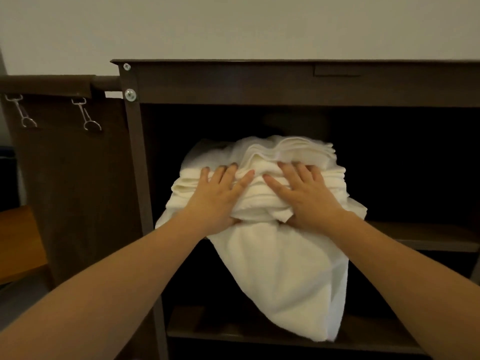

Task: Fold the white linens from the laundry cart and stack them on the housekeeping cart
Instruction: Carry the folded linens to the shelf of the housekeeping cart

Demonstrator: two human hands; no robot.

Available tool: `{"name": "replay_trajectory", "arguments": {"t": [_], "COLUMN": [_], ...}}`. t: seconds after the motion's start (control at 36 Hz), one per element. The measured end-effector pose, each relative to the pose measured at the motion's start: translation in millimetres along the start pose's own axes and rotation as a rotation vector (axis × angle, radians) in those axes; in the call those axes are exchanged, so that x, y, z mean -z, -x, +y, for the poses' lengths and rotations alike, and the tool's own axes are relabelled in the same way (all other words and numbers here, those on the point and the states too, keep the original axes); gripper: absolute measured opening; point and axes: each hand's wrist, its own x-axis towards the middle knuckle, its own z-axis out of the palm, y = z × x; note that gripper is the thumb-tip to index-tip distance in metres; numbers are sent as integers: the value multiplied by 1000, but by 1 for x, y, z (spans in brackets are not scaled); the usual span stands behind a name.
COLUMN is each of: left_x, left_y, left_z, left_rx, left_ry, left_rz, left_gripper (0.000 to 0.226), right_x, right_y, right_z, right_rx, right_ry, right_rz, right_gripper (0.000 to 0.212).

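Observation:
A pile of folded white linens (262,162) lies on the middle shelf (426,233) of the dark brown housekeeping cart (233,81). My left hand (220,196) and my right hand (304,196) press flat on the front of the pile, fingers straight and spread, side by side. One loose white sheet (285,281) hangs from under the pile over the shelf's front edge, down to the lower shelf. The back of the shelf is dark.
A brown fabric laundry bag (70,178) hangs to the left of the cart from a rail (52,83) with metal clips (87,118). The lower shelf (285,336) lies beneath the hanging sheet. A plain wall stands behind.

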Motion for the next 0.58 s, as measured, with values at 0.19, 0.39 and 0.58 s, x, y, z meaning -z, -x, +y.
{"name": "replay_trajectory", "arguments": {"t": [0.19, 0.39, 0.58], "left_x": [-19, -25, -19], "left_y": [-14, -1, 20], "left_z": [-11, 2, 6], "left_rx": [66, 17, -228], "left_ry": [97, 184, 45], "left_rz": [-137, -216, -149], "left_gripper": [90, 128, 96], "right_x": [-24, -7, -12], "right_y": [-20, 36, 40], "right_z": [-3, -23, -9], "right_rx": [70, 196, 246], "right_ry": [-126, -105, -217], "right_rz": [-212, -457, -237], "right_gripper": [87, 135, 46]}}
